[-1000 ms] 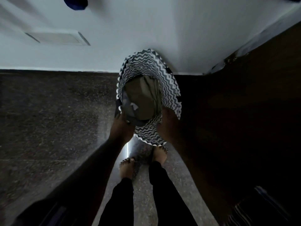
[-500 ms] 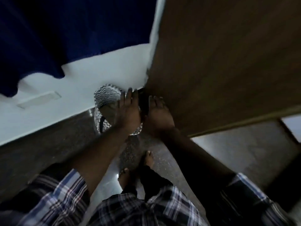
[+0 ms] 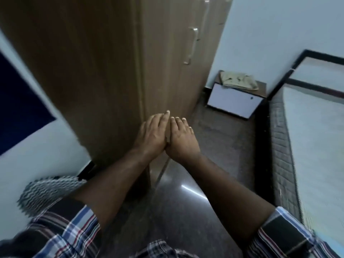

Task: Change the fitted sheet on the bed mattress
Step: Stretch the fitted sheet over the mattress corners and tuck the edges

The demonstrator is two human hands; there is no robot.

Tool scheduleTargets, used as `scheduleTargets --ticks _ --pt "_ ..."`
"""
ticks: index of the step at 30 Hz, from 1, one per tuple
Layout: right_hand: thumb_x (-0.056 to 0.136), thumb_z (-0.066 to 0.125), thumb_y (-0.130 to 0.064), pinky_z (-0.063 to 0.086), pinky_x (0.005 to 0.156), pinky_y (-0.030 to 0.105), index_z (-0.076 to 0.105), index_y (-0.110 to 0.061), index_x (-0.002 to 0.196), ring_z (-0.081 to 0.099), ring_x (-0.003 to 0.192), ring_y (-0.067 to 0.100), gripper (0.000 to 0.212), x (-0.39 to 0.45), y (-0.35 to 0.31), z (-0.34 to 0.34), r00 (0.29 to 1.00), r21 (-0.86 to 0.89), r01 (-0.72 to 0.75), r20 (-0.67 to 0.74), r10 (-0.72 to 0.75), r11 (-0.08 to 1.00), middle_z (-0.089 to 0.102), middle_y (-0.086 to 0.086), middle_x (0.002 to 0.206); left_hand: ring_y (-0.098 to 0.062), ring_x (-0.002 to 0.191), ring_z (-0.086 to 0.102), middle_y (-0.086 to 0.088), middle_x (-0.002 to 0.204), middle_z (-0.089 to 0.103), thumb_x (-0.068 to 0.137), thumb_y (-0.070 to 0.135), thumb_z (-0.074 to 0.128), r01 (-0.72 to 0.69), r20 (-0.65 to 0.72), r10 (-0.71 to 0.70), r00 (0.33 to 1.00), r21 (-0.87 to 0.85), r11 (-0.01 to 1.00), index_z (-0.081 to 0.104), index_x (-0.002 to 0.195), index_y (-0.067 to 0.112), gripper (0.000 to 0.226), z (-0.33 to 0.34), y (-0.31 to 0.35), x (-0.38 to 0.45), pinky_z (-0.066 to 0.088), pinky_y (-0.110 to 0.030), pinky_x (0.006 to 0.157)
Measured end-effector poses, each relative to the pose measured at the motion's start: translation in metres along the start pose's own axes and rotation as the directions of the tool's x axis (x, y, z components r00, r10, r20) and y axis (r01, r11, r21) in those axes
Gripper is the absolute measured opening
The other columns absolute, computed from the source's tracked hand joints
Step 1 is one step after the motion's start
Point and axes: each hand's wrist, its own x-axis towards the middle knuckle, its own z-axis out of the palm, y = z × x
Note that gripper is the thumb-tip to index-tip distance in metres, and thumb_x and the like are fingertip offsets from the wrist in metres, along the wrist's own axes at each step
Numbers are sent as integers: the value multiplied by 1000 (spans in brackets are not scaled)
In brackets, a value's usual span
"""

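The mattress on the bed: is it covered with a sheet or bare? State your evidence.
Bare, as far as visible. The mattress shows its quilted side panel and plain top, with no sheet on it. Both hands, left and right, hold nothing.

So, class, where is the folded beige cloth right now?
In the head view it lies upper right, on top of the small bedside cabinet, the folded beige cloth sitting between the wooden wardrobe and the bare mattress.

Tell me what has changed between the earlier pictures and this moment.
Both hands let go of the zigzag laundry basket and rose. The left hand and right hand now sit together, empty, before the wardrobe. The basket stayed by the wall.
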Motion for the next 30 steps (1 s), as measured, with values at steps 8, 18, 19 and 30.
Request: scheduleTargets --ticks 8,18,19,30 --pt "98 46 -42 20 122 53 20 -7 157 11 153 33 73 -36 190 -90 980 -82 -179 -99 171 980 20 15 164 -27 154 8 -5 165 18 93 28 50 -95 87 87 992 102 990 13 160 17 77 66 192 80 6 -49 124" --pt "96 49 -44 21 122 52 21 -6 156 12 153 31 76 48 353 -124 937 -114 -330 -157 312 937 21 14 163 -30 154 -1 -6 167 8 93 34 52 -180 166 158 973 128 975 4 160 14 84 172 285 234 -1 -56 123" --pt "95 50 -43 21 122 52 21 -7 156 12 153 31 77 65 370 -125 935 -117 -340 -152 322 933 21 14 164 -30 154 -1 -7 167 8 93 34 52 -186 172 164 971 125 975 4 160 13 85 186 289 255 -1 -57 122" --pt "95 48 -35 17 123 52 17 -8 157 8 154 31 74 271 526 -143 904 -125 -427 -44 425 896 17 14 164 -30 154 0 -5 166 10 94 30 51 -216 303 180 936 88 972 8 160 15 80 301 306 502 -2 -60 121"
